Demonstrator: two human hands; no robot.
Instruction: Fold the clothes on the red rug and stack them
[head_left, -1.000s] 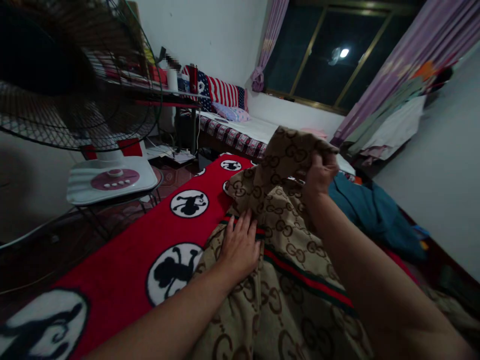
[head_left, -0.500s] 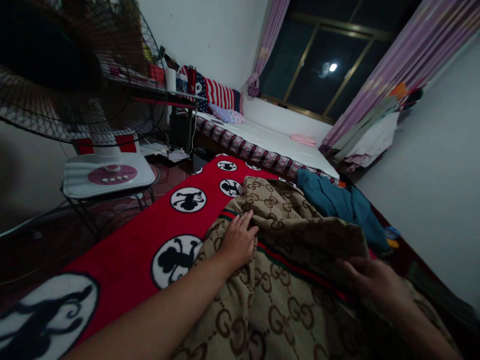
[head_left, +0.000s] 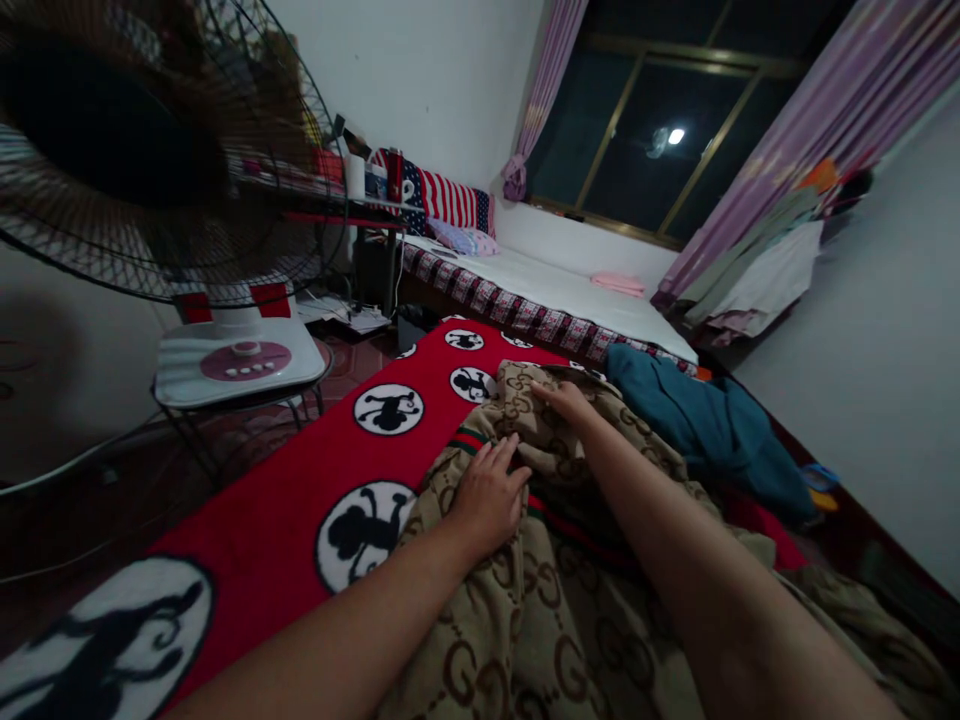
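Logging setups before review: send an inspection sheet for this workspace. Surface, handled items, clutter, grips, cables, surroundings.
Surface: red blanket with dark figures in white circles.
Handled items: tan patterned cloth, green-and-red stripe, rumpled on the blanket.
Clutter: teal cloth, to the right.
Grips: left grip resting open on the tan patterned cloth; right grip touching its far part, pinch unclear.
Cables: white cable, far left.
Surroundings: fan, bed, window, purple curtains.

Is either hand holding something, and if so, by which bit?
The left hand isn't gripping: it lies on the brown patterned cloth, by the striped band. The right hand touches the cloth's far end; whether it grips there can't be told.
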